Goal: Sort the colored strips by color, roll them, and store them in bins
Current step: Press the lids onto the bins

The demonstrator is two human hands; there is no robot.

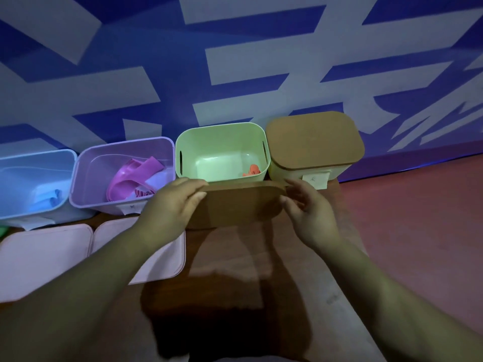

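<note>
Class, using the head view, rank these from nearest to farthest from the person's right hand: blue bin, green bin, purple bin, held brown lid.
1. Held brown lid: in the right hand, at its right end.
2. Green bin: just beyond, to the left.
3. Purple bin: farther left.
4. Blue bin: leftmost.

Grn bin [222, 138] open; lid [241, 205] blocks frt.

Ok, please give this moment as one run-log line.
left hand: grips brown lid | right hand: grips brown lid | brown lid: in front of green bin | green bin: open, orange strip inside
</note>
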